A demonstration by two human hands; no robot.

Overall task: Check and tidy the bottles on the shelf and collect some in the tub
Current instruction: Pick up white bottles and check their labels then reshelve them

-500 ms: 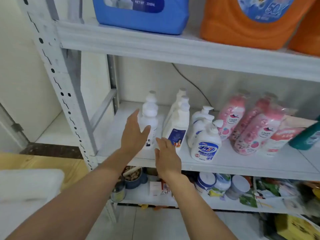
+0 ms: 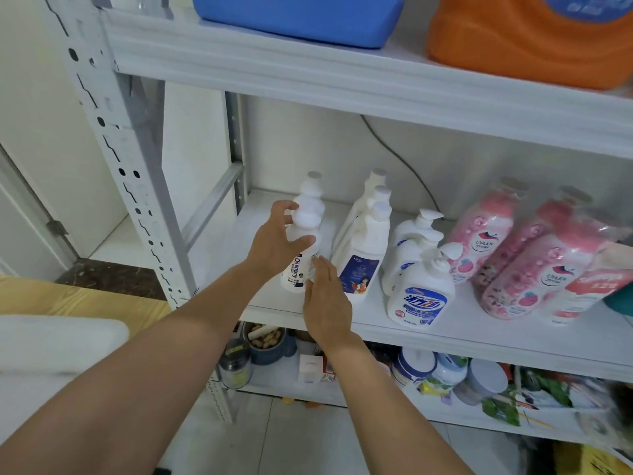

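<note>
A white plastic bottle with a ribbed neck and an "Oil enemy" label (image 2: 297, 269) stands upright on the white middle shelf board (image 2: 479, 334), towards its left end and not far from the front edge, at the head of a row of like bottles running back to the wall. The left hand (image 2: 274, 245) grips this bottle at its shoulder, thumb across the front and fingers curled round the neck under the cap. The right hand (image 2: 325, 303) lies with straight fingers together against the bottle's lower right side, its wrist over the front edge of the board. Just beside it to the right stands a row of white flat-capped bottles with dark blue labels (image 2: 363, 255), then white pump bottles with blue lettering (image 2: 421, 293), then pink bottles wrapped in clear film (image 2: 513, 255) leaning towards the right end. On the board above sit a blue plastic jug (image 2: 298, 18) and an orange plastic jug (image 2: 531, 39).
</note>
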